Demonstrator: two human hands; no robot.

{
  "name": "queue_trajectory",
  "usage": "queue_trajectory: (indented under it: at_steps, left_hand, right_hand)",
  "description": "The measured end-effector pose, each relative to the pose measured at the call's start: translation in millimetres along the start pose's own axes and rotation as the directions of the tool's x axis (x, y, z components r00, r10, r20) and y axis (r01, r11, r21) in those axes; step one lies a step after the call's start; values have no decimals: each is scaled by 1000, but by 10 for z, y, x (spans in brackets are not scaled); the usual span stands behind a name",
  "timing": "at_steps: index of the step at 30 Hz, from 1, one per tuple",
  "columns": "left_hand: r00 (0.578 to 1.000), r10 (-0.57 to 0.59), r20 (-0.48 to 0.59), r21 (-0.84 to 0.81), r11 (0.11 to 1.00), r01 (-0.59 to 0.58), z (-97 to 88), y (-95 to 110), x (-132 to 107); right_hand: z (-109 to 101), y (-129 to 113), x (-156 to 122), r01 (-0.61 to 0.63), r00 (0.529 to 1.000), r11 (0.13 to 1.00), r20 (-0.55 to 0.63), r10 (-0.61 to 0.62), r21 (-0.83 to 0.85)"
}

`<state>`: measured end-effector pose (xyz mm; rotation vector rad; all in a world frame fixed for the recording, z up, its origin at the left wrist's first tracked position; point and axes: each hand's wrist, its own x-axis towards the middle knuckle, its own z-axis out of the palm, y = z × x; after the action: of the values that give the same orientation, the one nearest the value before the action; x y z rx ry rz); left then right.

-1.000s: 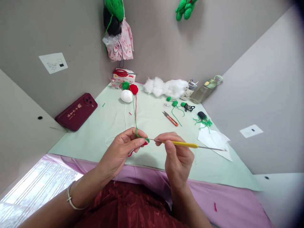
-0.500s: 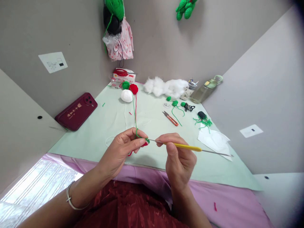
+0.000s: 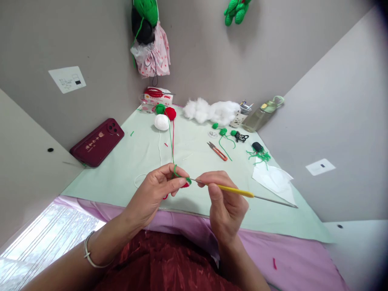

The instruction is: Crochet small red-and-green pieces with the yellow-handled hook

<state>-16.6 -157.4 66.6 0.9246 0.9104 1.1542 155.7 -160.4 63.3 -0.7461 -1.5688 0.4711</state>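
Between the thumb and fingers of my left hand (image 3: 162, 184) is a small red, white and green crochet piece (image 3: 187, 183), partly hidden by the fingertips. Green yarn (image 3: 171, 147) loops round my left forefinger and runs back to the yarn balls. My right hand (image 3: 226, 202) is closed round the yellow handle of a crochet hook (image 3: 235, 190). The hook's thin metal tip meets the green edge of the piece; whether it sits inside a stitch is too small to tell. Its other metal end points out to the right.
Behind the hands lie white (image 3: 162, 122), red (image 3: 170, 114) and green yarn balls. Orange thread snips (image 3: 217, 151), white stuffing (image 3: 209, 112), small green crochet parts (image 3: 223, 131) and a bottle (image 3: 262, 115) stand farther right. A dark red phone (image 3: 97, 142) leans at the left wall.
My right hand has shifted slightly left, and the hook has tilted, its rear end dropping lower. My left hand stays nearly in place with the crochet piece.
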Motion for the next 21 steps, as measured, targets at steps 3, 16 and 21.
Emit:
queue_trajectory:
  at_steps: [3, 16, 21]
  left_hand:
    - [1000, 2, 23, -31, 1000, -2, 3, -4, 10]
    - [998, -28, 60, -130, 991, 36, 29, 73, 3]
    - [996, -27, 83, -139, 990, 38, 26, 50, 9]
  right_hand:
    - [15, 6, -8, -11, 999, 999, -30, 11, 30]
    - [48, 67, -5, -77, 997, 986, 20, 75, 149]
    - [47, 131, 8, -166, 986, 958, 8, 169, 234]
